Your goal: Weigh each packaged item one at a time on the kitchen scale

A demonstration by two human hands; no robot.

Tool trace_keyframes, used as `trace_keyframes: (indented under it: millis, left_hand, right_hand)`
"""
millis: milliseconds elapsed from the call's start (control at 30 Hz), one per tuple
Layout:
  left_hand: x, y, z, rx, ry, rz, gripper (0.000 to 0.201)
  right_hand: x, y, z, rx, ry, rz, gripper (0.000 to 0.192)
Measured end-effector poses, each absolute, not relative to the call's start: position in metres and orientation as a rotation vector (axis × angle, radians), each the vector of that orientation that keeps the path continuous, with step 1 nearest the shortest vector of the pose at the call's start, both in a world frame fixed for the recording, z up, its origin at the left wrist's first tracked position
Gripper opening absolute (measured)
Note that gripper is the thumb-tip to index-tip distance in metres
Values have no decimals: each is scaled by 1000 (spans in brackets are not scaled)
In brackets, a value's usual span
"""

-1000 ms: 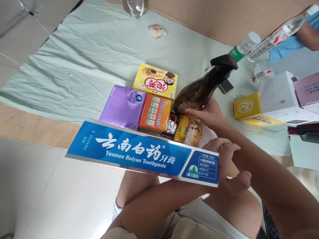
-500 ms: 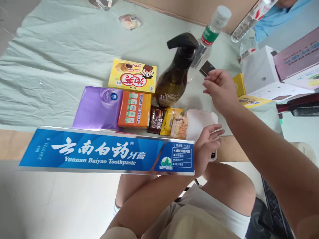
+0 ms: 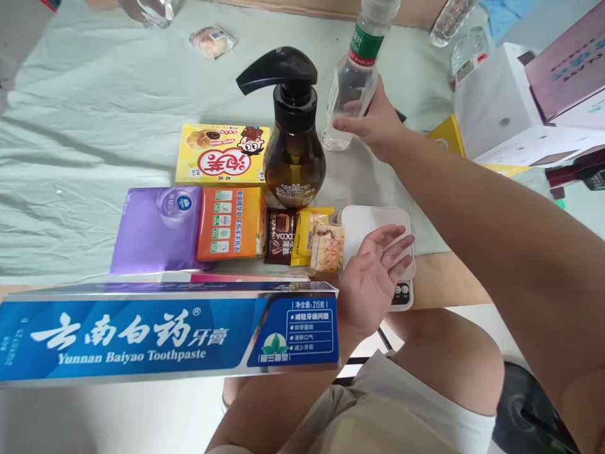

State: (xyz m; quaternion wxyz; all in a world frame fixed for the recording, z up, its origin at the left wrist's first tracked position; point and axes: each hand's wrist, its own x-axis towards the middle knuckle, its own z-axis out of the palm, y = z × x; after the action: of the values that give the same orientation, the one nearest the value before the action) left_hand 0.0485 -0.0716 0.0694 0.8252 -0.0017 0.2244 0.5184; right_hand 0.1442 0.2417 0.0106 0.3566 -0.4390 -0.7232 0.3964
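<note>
My left hand point(image 3: 373, 284) holds the right end of a long blue toothpaste box point(image 3: 142, 334), fingers spread, over a white kitchen scale point(image 3: 373, 221). My right hand point(image 3: 378, 126) reaches forward and grips a clear water bottle point(image 3: 352, 82) near its base. A dark brown pump bottle point(image 3: 293, 157) stands upright just left of the water bottle. In front of it lie a yellow snack box point(image 3: 222, 154), a purple pack point(image 3: 155, 230), an orange pack point(image 3: 229, 224), a cocoa bar point(image 3: 280, 236) and a cracker packet point(image 3: 328, 247).
Everything lies on a pale green cloth point(image 3: 94, 126) on the floor. A wrapped snack point(image 3: 211, 41) sits at the back. White point(image 3: 496, 107) and yellow point(image 3: 447, 135) boxes stand at the right. My bent knees are at the bottom.
My right hand let go of the pump bottle, which now stands upright, and moved back to grip the water bottle. The toothpaste box shifted left and lower in view.
</note>
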Motion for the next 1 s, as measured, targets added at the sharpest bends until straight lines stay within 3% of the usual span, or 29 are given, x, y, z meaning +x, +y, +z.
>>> trace_keyframes:
  millis: [267,500,700,833,1000]
  left_hand:
    - [46,-68,70,-45,487,1119,44]
    - [54,-74,56,378,603,1190,51]
    - [57,-82,44,1209,811,1457,42]
    - [56,-80,36,1419,916,1599,50]
    - [56,-78,27,1555,989,1484,53]
  right_hand:
    - [162,194,5,-1237,-1676,1026,79]
    - [190,142,21,-1323,-1623,955,94]
    - [207,71,58,-1190,-1542,728,70]
    - [215,10,65,-1073,-1472,714,60]
    - [213,-28,56,-1096,-1500,804,56]
